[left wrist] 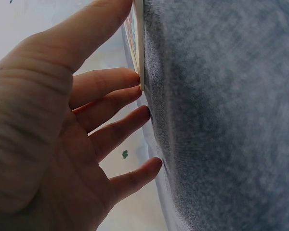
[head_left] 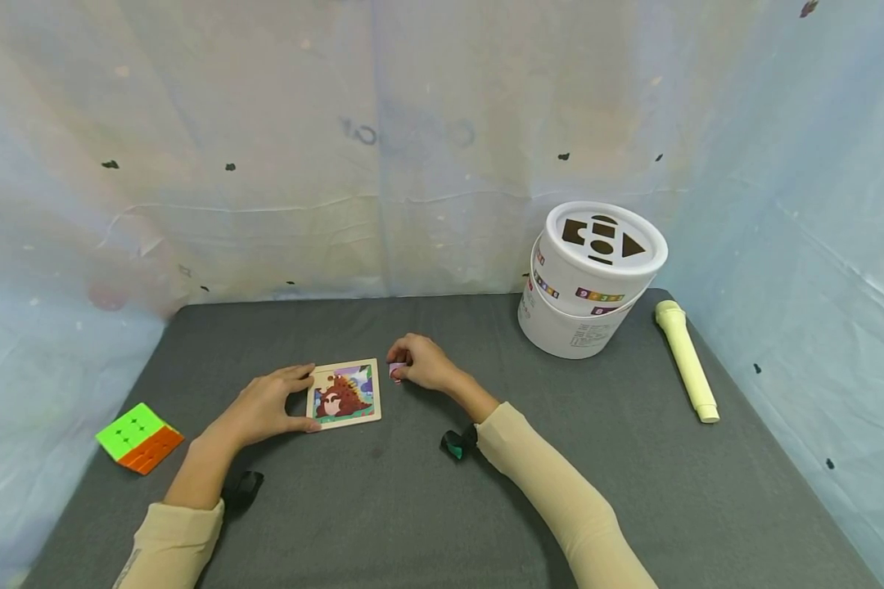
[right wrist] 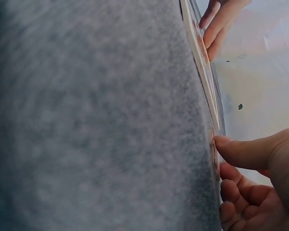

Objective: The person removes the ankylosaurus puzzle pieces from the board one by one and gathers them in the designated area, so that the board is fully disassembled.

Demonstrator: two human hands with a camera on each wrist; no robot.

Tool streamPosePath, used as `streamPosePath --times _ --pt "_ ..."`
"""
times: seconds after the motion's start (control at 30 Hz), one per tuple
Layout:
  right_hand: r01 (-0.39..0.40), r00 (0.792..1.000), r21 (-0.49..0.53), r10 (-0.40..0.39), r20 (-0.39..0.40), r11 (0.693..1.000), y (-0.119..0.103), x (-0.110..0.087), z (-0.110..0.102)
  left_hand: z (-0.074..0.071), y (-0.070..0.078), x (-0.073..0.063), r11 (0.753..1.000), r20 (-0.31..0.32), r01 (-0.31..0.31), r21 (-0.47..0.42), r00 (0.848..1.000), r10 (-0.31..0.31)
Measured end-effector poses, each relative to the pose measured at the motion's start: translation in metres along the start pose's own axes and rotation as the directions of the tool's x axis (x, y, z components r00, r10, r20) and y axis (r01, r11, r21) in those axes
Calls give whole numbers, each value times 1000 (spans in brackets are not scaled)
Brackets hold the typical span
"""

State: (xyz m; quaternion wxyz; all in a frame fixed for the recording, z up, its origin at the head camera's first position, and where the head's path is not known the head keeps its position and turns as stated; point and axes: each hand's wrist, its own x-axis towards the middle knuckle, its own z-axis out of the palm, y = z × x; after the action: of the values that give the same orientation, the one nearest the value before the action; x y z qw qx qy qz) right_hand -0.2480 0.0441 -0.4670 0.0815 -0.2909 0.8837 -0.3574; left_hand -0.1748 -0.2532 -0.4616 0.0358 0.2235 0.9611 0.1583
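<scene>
"Dark grey cloth covers the tabletop. And the fingers?"

"Right hand: thumb and curled fingers narrowed, pinching a small puzzle piece just right of the wooden dinosaur puzzle. Left hand: thumb and fingers spread wide, touching that puzzle's left side."

"Farther out?"

"Green-and-orange puzzle cube left of the left hand; white shape-sorter bucket back right; pale yellow flashlight-shaped tube beyond it, near the table's right edge."

A makeshift booth, its wider room hidden: pale, creased sheeting screens the grey worktop left, far and right.
</scene>
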Motion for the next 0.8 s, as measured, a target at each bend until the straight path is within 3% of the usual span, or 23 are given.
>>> streamPosePath --times 0.4,0.63,0.8 --pt "75 997 -95 -74 16 993 -12 4 2 0 1 0 1000 0 -6 1 1000 6" --pt "170 981 -92 -160 108 981 -30 17 8 0 1 1 1000 4 -4 4 1000 4" --pt "185 970 -128 -160 181 974 -44 27 15 -1 1 0 1000 -8 -16 1 1000 16"
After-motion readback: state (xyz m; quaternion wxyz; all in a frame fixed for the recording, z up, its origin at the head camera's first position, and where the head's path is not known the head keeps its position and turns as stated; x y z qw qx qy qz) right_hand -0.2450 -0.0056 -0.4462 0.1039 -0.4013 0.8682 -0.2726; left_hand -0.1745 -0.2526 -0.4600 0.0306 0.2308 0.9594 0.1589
